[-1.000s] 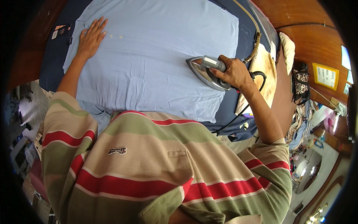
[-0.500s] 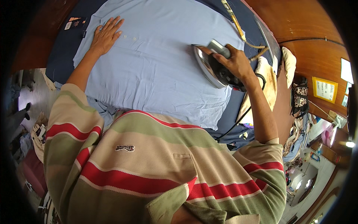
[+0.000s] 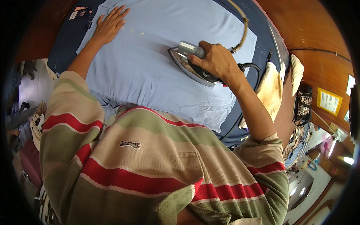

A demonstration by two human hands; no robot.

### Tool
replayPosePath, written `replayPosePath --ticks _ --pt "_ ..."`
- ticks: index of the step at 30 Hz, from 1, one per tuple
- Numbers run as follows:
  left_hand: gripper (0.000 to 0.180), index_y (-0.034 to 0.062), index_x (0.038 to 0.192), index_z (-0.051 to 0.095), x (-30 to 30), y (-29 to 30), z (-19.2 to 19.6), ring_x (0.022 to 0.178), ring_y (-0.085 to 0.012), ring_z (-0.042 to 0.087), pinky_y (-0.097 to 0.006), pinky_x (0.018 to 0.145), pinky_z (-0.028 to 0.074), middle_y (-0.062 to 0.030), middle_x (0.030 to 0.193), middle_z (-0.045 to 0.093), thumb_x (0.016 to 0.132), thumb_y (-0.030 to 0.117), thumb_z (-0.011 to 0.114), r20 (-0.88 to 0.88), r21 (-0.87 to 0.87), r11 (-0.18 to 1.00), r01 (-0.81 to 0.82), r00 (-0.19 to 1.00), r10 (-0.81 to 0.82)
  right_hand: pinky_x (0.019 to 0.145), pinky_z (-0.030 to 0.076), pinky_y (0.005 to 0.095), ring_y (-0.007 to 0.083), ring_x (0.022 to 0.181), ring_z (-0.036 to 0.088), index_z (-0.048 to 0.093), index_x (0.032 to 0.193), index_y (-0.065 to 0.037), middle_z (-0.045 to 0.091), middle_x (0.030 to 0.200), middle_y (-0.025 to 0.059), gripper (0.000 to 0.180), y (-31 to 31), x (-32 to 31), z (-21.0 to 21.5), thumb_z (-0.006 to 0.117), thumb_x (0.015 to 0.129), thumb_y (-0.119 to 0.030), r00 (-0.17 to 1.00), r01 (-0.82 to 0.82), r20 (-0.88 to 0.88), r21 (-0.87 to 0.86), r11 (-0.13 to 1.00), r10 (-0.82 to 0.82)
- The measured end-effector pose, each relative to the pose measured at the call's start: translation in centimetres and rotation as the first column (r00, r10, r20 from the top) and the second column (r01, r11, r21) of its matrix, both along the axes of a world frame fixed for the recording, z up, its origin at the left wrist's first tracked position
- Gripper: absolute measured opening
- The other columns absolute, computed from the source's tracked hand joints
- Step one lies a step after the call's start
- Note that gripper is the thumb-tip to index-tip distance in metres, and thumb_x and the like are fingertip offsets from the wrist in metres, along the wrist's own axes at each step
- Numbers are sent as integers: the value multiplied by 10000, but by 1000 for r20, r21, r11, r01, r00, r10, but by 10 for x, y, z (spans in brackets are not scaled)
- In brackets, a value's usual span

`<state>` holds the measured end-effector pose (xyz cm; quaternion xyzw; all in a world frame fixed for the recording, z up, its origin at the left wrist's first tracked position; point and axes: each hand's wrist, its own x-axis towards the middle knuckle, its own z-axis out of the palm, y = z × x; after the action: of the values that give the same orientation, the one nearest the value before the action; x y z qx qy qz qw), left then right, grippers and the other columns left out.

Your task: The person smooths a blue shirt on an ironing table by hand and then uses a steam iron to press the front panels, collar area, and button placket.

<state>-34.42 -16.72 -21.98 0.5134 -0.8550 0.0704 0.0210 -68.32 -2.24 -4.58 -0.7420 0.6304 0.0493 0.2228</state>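
Observation:
A light blue garment (image 3: 157, 67) lies spread over a dark navy surface in front of me. My left hand (image 3: 109, 25) rests flat on its far left part, fingers stretched out. My right hand (image 3: 217, 60) is closed round the grey handle of a steam iron (image 3: 191, 69), whose tip points to the far left. The iron's soleplate is down on the cloth, right of the middle. Wrinkles show in the near right part of the garment. A dark tag (image 3: 80, 13) with a white label lies beyond my left hand.
A tan hose (image 3: 244, 33) and a black cord run from the iron at the right. A scorched, cream-coloured cloth (image 3: 269, 90) lies on the right edge of the navy surface (image 3: 262, 47). Beyond stands a wooden wall (image 3: 311, 26) with a yellow-framed sign (image 3: 329, 101).
The iron has slid left across the garment in my right hand, and the hose has swung with it. My left hand stays flat on the cloth. The view has shifted slightly.

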Motion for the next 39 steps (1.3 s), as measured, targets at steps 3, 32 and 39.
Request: replayPosePath --ticks 3,32,39 --pt "455 357 1427 209 -4 -3 0 1376 -123 171 -486 1094 114 84 1503 169 973 384 213 -11 -7 1000 9 1000 -9 641 522 371 286 649 660 628 946 6 643 684 189 475 -1 -13 -3 584 798 -444 994 103 36 7 995 -104" --pt "453 351 1432 194 -6 -3 3 1377 -120 166 -465 1091 118 99 1505 153 979 371 187 -2 2 1000 -19 1000 19 610 510 398 346 630 633 624 896 1 621 655 209 530 -31 52 -1 551 787 -512 974 -209 77 -59 976 213" --pt "460 345 1430 214 -8 1 4 1377 -130 171 -461 1092 122 77 1502 181 971 330 238 48 -5 1000 -27 998 28 642 514 414 361 684 635 614 909 -7 632 690 206 496 5 -21 -2 557 785 -484 997 78 10 11 997 -78"
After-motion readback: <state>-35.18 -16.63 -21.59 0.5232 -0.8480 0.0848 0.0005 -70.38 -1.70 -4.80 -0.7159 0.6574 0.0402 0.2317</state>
